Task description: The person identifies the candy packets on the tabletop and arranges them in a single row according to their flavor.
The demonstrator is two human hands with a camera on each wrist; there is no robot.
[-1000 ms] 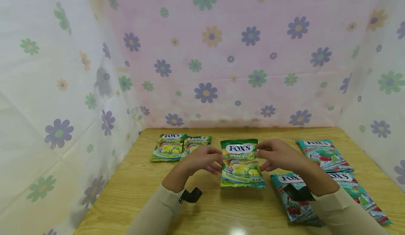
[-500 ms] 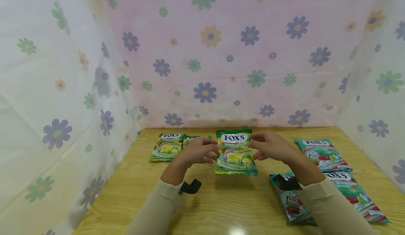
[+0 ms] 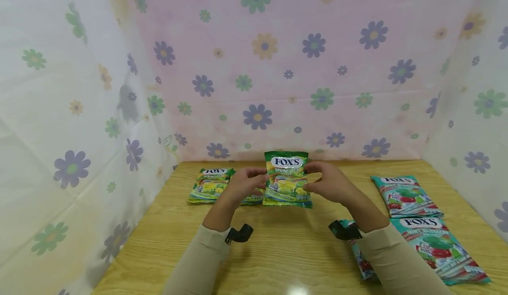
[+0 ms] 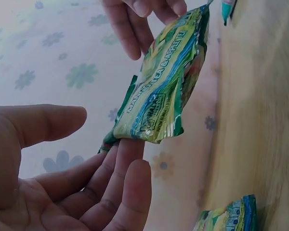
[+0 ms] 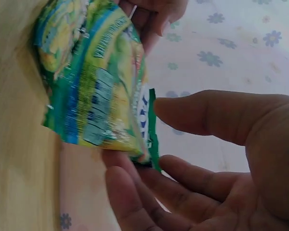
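A green and yellow bag of Fox's Spring Tea candy (image 3: 287,184) is held up over the table, its front turned toward the head camera. My left hand (image 3: 241,184) holds its left side edge, and my right hand (image 3: 331,182) holds the right one. In the left wrist view, fingers pass behind the candy bag (image 4: 159,86) and the thumb stands in front. The right wrist view has the thumb near the bag's top edge and the fingers at its back. Behind my left hand lie two similar green bags (image 3: 210,185), the right one mostly hidden.
Teal Fox's bags lie on the right of the wooden table (image 3: 278,259): one farther back (image 3: 406,196), a nearer bag (image 3: 440,248), and a third bag (image 3: 360,259) partly hidden by my right forearm. Flowered cloth (image 3: 293,87) hangs behind and at both sides.
Both hands have carried the green candy bag up, away and leftward, closer to the two green bags. My right forearm has swung left, uncovering more of the nearer teal bag.
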